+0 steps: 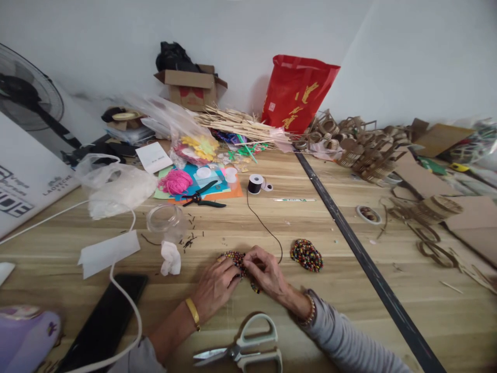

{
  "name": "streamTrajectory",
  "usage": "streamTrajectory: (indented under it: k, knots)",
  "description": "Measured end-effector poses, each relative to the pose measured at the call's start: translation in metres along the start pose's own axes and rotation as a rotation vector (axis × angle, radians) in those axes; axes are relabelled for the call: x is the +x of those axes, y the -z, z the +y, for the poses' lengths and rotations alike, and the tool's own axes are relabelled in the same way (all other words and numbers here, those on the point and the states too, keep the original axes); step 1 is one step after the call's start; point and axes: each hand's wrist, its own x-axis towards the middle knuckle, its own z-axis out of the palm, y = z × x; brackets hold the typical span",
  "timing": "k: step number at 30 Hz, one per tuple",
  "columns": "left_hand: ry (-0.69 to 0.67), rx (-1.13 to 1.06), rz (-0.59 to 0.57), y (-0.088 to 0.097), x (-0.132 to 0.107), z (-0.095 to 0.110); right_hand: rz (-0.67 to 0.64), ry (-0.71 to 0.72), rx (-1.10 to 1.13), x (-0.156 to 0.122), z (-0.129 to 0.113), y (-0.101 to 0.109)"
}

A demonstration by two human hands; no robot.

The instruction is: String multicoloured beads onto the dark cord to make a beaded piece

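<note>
A bunch of small multicoloured bead strands (233, 256) lies on the wooden table under my fingertips. My left hand (217, 284) is closed over its near side, fingers curled onto the beads. On the right edge of the bunch, my right hand (267, 274) makes a pinch; what sits between its thumb and finger is too small to make out. A short bead end (255, 288) pokes out below the hands. From a spool of black cord (255, 184), a thin line runs down to beside my right hand. A second coil of bead strands (306, 255) rests to the right.
Scissors (252, 347) lie near the front edge. Black-handled pliers (204, 197), pink cord (176, 182) and a clear round container (165, 220) are farther left. A white cable (134, 305) crosses a black phone-like slab (104, 321). Small woven baskets (373, 153) crowd the back right.
</note>
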Motion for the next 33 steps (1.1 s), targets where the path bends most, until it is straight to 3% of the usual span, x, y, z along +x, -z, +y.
streamTrajectory:
  k: [18, 29, 33]
  knots:
    - [-0.022, 0.081, -0.079, -0.0042, -0.0009, -0.0011, -0.023, -0.031, 0.015, 0.0, 0.0002, -0.0012]
    - [-0.072, 0.074, 0.0, -0.0077, -0.0002, -0.0025, -0.03, -0.016, -0.002, 0.0008, 0.0013, -0.0007]
    - [-0.014, -0.091, 0.067, -0.0054, 0.0024, -0.0026, -0.023, -0.007, -0.001, 0.0012, -0.0004, 0.0001]
